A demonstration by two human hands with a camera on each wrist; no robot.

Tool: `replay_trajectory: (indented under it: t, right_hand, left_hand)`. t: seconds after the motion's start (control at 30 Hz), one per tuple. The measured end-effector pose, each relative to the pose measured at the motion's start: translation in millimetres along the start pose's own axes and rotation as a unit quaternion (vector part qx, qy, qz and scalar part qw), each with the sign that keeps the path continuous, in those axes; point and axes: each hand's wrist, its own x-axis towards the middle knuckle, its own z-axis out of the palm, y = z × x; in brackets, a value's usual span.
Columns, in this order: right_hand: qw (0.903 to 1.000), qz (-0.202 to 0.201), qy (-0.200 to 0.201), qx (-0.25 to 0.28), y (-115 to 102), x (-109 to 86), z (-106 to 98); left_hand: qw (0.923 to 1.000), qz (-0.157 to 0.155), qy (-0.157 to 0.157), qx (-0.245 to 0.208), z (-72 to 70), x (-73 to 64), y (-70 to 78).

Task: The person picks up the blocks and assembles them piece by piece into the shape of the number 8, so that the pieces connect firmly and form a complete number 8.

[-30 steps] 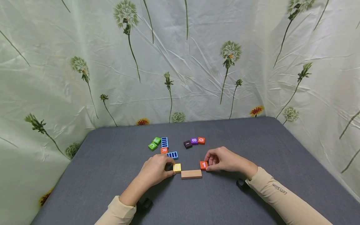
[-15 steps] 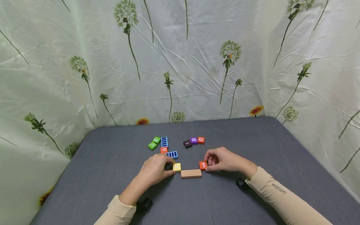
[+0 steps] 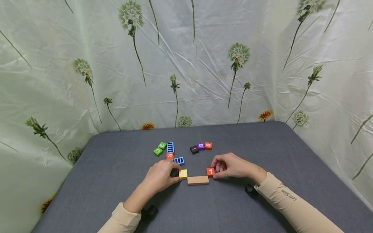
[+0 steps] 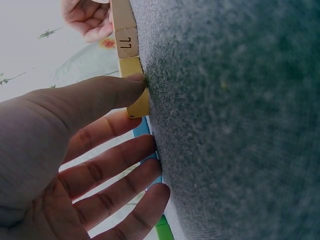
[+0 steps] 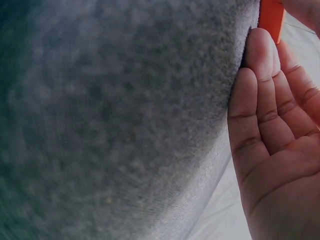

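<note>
On the grey tabletop, my left hand (image 3: 161, 176) pinches a yellow block (image 3: 183, 174) between thumb and index finger. The left wrist view shows the thumb across the side of this yellow block (image 4: 131, 70), its end against a plain wooden block (image 4: 126, 42) marked 77. Seen from the head, that wooden block (image 3: 198, 180) lies lengthwise between the two hands. My right hand (image 3: 233, 165) pinches a red-orange block (image 3: 210, 171) with a white 1 on it, at the wooden block's right end. In the right wrist view the orange block (image 5: 270, 21) sits between thumb and fingers.
Beyond my left hand lie two blue striped blocks, the far one (image 3: 170, 147) upright in view and the near one (image 3: 179, 160) sideways, plus an orange R block (image 3: 170, 156) and green blocks (image 3: 158, 151). Farther right are a dark block (image 3: 194, 149), purple block (image 3: 201, 146) and orange block (image 3: 208, 145).
The red-orange block has shifted very slightly left with my right hand. My left hand and the other blocks keep their places.
</note>
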Motion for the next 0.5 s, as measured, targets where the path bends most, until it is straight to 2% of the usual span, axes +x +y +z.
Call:
replay_trajectory:
  t: [0.5]
  right_hand:
    - [0.9998,0.007,-0.014,-0.012,0.9,1.2,-1.2]
  left_hand:
    - [0.9999,-0.011,-0.008,-0.007,-0.7,0.0,0.6]
